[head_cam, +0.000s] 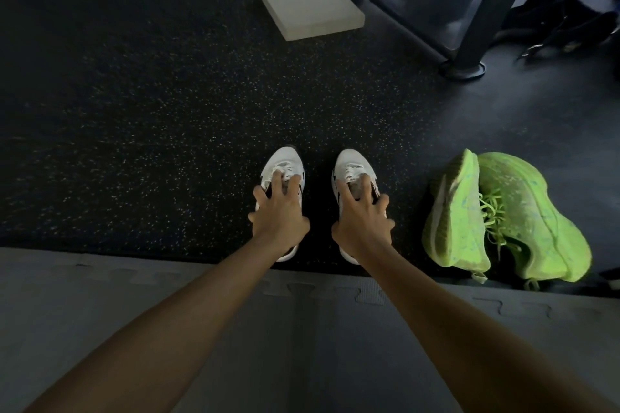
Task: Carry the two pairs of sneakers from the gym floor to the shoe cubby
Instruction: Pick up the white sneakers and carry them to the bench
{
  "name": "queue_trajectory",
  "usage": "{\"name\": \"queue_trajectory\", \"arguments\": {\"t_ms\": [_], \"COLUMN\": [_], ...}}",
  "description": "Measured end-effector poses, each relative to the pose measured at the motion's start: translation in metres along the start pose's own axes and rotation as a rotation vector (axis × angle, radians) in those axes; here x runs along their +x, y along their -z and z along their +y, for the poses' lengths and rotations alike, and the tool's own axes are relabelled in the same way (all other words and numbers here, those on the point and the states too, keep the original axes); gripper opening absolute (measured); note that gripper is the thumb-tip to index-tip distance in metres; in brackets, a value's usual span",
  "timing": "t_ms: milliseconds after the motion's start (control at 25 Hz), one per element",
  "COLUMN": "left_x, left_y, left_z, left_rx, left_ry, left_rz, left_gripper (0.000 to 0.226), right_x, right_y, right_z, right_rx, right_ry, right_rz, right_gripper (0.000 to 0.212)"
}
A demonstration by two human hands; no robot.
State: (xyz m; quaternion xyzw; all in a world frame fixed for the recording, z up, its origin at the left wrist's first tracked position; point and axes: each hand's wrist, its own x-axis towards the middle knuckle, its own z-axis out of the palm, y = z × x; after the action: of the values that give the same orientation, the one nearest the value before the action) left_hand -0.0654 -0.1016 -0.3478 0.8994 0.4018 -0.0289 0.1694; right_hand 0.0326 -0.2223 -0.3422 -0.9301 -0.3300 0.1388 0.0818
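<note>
Both bare arms reach down from the bottom of the frame toward the middle. The left hand (pixel 280 211) is on the left white low-top sneaker (pixel 285 168), fingers spread over the laces and opening, thumb at the outer side; whether that grip has closed on the shoe, I cannot tell. The right hand (pixel 362 216) covers the right white low-top sneaker (pixel 350 166) the same way, fingers splayed into the collar; again, cannot tell if it has clamped. Both white shoes stand upright, side by side and apart, toes pointing up the frame, on the black speckled rubber floor (pixel 151 131). At lower right lies the neon-green pair of sneakers (pixel 523 211), tipped on their sides and touching each other. Grey interlocking foam mats (pixel 167 305) fill the bottom. A pale square foam block (pixel 310 8) rests at top centre, beside a dark metal machine frame (pixel 476 10).
</note>
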Motion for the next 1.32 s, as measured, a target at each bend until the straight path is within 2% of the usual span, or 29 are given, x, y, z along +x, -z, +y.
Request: {"name": "queue_trajectory", "arguments": {"t_ms": [200,440,600,760,920,1160,1320], "left_x": [-0.003,-0.013,-0.011,-0.002,-0.030,-0.153,-0.246], "left_y": [0.004,0.011,0.059,0.146,0.245,0.422,0.560], "left_z": [0.004,0.008,0.029,0.075,0.129,0.205,0.259], "left_rx": [-0.019,0.034,0.078,0.078,0.059,0.034,0.001], "left_ry": [0.044,0.027,-0.013,-0.084,-0.139,-0.163,-0.163], "left_rz": [-0.027,0.080,0.230,0.389,0.483,0.453,0.349], "left_gripper": [0.091,0.081,0.084,0.090,0.091,0.089,0.087], "right_x": [0.001,-0.014,-0.012,-0.004,-0.043,-0.173,-0.266], "right_y": [0.000,0.004,0.050,0.136,0.246,0.449,0.597], "right_z": [-0.002,0.005,0.006,-0.009,-0.026,-0.047,-0.063], "right_rx": [0.012,0.004,-0.001,0.062,0.085,0.223,0.327], "right_ry": [-0.052,0.007,0.058,0.095,0.091,-0.031,-0.184], "right_rz": [-0.028,0.100,0.251,0.376,0.476,0.472,0.446], "right_gripper": [0.091,0.085,0.083,0.082,0.083,0.079,0.075]}}
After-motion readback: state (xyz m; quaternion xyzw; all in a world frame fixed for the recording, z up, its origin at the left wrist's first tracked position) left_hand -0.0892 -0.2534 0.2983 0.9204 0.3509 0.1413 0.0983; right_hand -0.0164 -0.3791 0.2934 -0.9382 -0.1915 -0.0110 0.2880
